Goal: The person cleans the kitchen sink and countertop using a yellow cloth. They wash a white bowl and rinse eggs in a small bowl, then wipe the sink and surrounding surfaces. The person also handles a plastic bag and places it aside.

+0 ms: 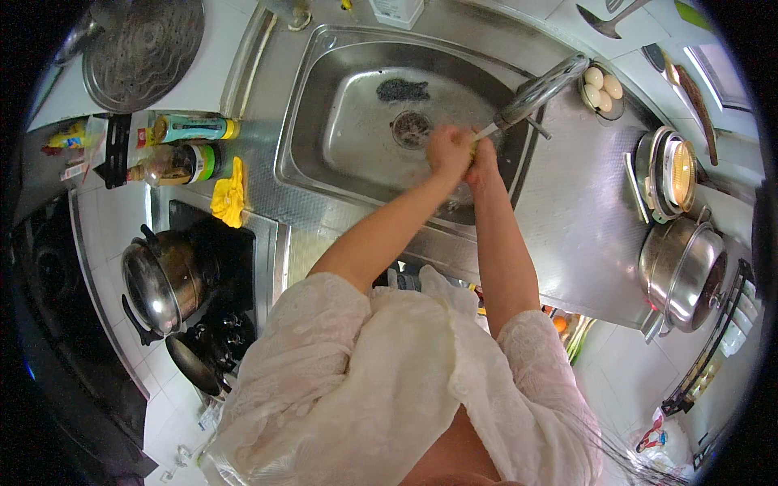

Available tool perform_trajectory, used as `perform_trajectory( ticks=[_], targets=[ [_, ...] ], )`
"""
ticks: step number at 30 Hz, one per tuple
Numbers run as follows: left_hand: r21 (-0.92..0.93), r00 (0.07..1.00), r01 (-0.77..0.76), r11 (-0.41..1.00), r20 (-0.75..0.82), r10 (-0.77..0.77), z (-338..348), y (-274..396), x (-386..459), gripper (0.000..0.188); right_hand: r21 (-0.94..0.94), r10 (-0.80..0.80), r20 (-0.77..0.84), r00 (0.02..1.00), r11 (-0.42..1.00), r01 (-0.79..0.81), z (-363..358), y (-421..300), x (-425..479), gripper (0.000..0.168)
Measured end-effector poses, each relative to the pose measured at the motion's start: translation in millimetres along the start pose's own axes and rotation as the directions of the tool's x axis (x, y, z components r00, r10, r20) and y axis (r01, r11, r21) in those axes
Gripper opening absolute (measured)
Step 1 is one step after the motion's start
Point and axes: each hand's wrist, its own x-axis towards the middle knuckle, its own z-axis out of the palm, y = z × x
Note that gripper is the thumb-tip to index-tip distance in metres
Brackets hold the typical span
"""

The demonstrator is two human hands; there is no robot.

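Over the right side of the stainless steel sink [349, 146], my two hands are pressed together under the faucet [538, 94]. A pale stream of water runs from its spout down onto them. My left hand [448, 150] is blurred and curls inward against my right hand [484, 161]. Between them shows a sliver of a small yellow thing [473, 149], mostly hidden by the fingers, so its kind is unclear. Left of the hands is the round drain strainer [411, 129]. A dark grey scouring pad or cloth [403, 90] lies on the sink floor behind the drain.
Several eggs [602, 88] sit in a glass bowl at the back right. Stacked bowls [664, 175] and a lidded steel pot [684, 273] stand on the right. Leftward are a yellow cloth [229, 194], bottles [176, 164] and a pot [164, 282] on the black cooktop.
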Motion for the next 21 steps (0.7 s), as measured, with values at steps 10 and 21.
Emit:
perform_trajectory(
  ticks=[10, 21],
  targets=[
    [-0.039, 0.976, -0.209, 0.977, 0.048, 0.211, -11.3, 1.5, 14.4, 0.021, -0.086, 0.026, 0.081, 0.996, 0.996, -0.019, 12.1, 0.9, -35.1, 0.029],
    [-0.089, 0.997, -0.046, 0.995, 0.056, 0.051, -14.6, 10.1, 19.0, 0.02, -0.082, -0.048, 0.09, 0.995, 0.995, 0.055, -2.3, 10.9, -6.9, 0.03]
  ],
)
